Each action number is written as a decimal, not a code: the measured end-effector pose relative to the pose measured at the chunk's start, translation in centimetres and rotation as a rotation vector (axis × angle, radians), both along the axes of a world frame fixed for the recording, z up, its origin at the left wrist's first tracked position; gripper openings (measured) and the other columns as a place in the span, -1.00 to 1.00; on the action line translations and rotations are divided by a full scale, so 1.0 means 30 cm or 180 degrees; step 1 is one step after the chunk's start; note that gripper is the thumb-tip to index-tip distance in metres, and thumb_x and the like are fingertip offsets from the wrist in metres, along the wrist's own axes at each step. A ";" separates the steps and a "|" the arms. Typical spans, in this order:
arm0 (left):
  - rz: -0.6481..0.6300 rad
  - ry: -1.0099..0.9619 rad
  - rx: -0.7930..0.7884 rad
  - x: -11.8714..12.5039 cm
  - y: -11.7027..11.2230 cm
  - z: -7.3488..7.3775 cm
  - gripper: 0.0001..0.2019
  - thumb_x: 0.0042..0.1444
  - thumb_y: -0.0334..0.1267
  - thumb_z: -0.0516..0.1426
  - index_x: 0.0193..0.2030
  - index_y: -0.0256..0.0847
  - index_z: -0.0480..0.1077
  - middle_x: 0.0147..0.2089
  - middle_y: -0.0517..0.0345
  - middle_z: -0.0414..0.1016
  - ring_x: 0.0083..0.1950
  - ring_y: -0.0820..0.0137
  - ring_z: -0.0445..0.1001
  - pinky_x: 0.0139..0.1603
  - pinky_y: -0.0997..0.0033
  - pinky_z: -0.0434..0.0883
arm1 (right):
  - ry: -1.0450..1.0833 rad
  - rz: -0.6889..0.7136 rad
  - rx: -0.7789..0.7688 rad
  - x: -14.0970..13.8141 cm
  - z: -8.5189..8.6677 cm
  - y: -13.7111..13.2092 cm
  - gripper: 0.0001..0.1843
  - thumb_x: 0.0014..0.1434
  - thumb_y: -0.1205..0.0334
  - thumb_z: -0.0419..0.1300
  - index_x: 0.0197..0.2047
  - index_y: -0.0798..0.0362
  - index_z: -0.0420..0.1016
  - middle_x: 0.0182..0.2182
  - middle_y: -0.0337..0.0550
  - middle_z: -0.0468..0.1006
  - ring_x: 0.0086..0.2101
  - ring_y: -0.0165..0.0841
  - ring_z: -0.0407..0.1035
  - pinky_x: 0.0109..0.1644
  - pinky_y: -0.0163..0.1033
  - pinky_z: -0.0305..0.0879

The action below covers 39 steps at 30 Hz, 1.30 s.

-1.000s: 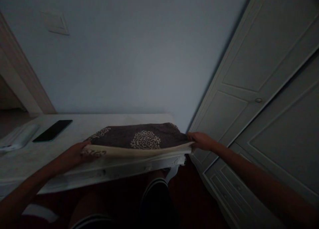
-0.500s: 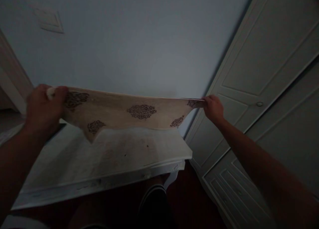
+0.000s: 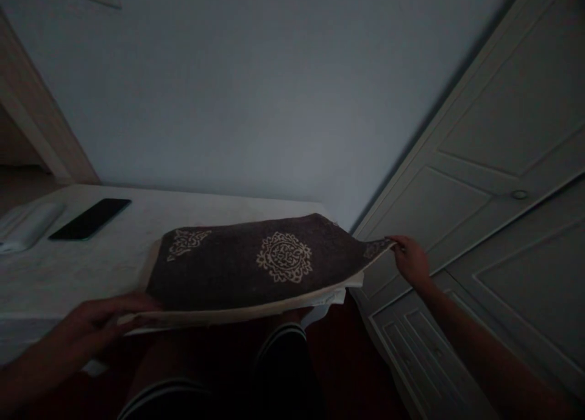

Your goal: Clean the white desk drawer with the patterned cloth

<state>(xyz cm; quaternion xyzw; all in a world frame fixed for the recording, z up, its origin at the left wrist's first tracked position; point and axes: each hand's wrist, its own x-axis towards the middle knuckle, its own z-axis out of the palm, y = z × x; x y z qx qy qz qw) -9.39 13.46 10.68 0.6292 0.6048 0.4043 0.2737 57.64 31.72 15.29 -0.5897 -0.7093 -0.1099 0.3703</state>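
Note:
A dark brown towel (image 3: 228,261) with pale ornamental motifs and a beige underside is spread low over the white table (image 3: 114,267). Its left part rests on the tabletop, while the right corner is lifted off it. My left hand (image 3: 105,319) is closed around the near left corner, with the thumb below and fingers on top. Off the table's right end, my right hand (image 3: 410,260) pinches the near right corner between thumb and fingers.
A dark phone (image 3: 91,219) lies on the table's left part, beside a folded white item (image 3: 30,225). Behind stands a pale wall (image 3: 256,97). White wardrobe doors (image 3: 493,139) rise close on the right. My knees (image 3: 278,341) are under the front edge.
The towel has come down from upright above the table to lying across it, its dark side now facing up. Both hands have lowered, still holding its corners. The phone has come into clear view.

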 end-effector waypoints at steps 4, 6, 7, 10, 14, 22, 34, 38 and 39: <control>-0.0990 0.0049 0.0285 0.103 0.063 0.029 -0.76 0.21 -0.02 0.17 -0.11 0.28 0.68 -0.13 0.22 0.69 -0.11 0.21 0.65 -0.12 0.26 0.58 | 0.0178 0.0292 0.0262 -0.204 0.043 0.056 -0.61 0.23 0.34 -0.01 -0.08 0.02 0.64 -0.07 0.14 0.64 -0.05 -0.09 0.52 0.10 0.08 0.45; -0.1077 -0.0132 0.0554 0.194 0.117 0.063 -0.77 0.21 -0.10 0.17 -0.15 0.18 0.70 -0.23 0.14 0.68 -0.21 0.26 0.64 -0.22 0.34 0.56 | 0.0131 0.0741 0.0288 -0.394 0.070 0.036 -0.57 0.26 0.38 0.00 0.04 -0.04 0.61 0.05 -0.01 0.61 0.05 -0.19 0.49 0.20 0.02 0.41; -0.1115 -0.0218 0.0619 0.247 0.145 0.081 -0.78 0.19 -0.16 0.19 -0.20 0.12 0.71 -0.25 0.11 0.68 -0.22 0.27 0.63 -0.22 0.36 0.55 | 0.0192 0.1282 0.0245 -0.504 0.079 0.010 -0.54 0.28 0.42 0.00 0.10 -0.04 0.59 0.09 -0.03 0.58 0.10 -0.20 0.47 0.24 0.04 0.39; -0.1129 -0.0421 0.0935 0.402 0.219 0.123 -0.80 0.13 -0.29 0.21 -0.25 0.02 0.69 -0.26 0.12 0.65 -0.19 0.30 0.61 -0.13 0.35 0.53 | 0.0367 0.2833 0.0037 -0.833 0.073 -0.108 -0.48 0.33 0.48 -0.02 0.19 -0.11 0.53 0.20 -0.09 0.51 0.19 -0.28 0.40 0.27 -0.01 0.38; -0.0546 -0.0385 0.1461 0.497 0.277 0.141 -0.90 0.03 -0.33 0.25 -0.41 -0.06 0.61 -0.10 0.10 0.53 0.00 0.27 0.54 0.05 0.27 0.49 | 0.1070 0.3274 -0.0290 -1.075 0.024 -0.230 -0.53 0.34 0.49 0.00 0.12 -0.10 0.57 0.18 -0.11 0.52 0.15 -0.32 0.44 0.23 -0.09 0.42; -0.1211 -0.0033 0.1054 0.422 0.292 0.163 -0.95 0.10 -0.31 0.26 -0.36 -0.09 0.50 0.13 0.06 0.58 0.24 0.17 0.45 0.28 0.07 0.37 | 0.1460 0.3527 -0.0658 -1.069 0.004 -0.246 -0.51 0.32 0.40 0.14 0.26 -0.19 0.41 0.24 -0.10 0.41 0.23 -0.24 0.34 0.24 -0.01 0.42; 0.0770 -0.0609 0.1875 0.475 0.349 0.376 -0.83 0.05 -0.17 0.38 -0.35 -0.15 0.52 -0.33 0.25 0.64 -0.32 0.42 0.58 -0.25 0.41 0.51 | 0.0928 0.2067 -0.1475 -1.021 -0.094 -0.290 -0.16 0.18 0.17 0.36 0.45 -0.05 0.13 0.20 0.01 0.52 0.12 -0.06 0.46 0.19 0.02 0.40; 0.1403 -0.1154 0.3041 0.416 0.442 0.539 -0.70 -0.02 -0.22 0.46 -0.28 -0.26 0.46 -0.26 0.23 0.63 -0.25 0.48 0.58 -0.18 0.47 0.52 | 0.0154 0.1494 -0.0878 -0.865 0.011 -0.172 -0.40 0.21 0.44 0.14 0.31 -0.02 0.37 0.18 -0.02 0.56 0.14 -0.13 0.44 0.25 -0.01 0.34; 0.1467 -0.1122 0.3046 0.397 0.479 0.572 -0.63 -0.04 -0.22 0.48 -0.20 -0.29 0.46 -0.24 0.24 0.62 -0.25 0.51 0.56 -0.18 0.49 0.50 | -0.0036 0.1407 -0.0707 -0.828 0.061 -0.129 -0.39 0.20 0.48 0.11 0.32 0.02 0.37 0.21 0.00 0.54 0.17 -0.14 0.42 0.28 -0.03 0.31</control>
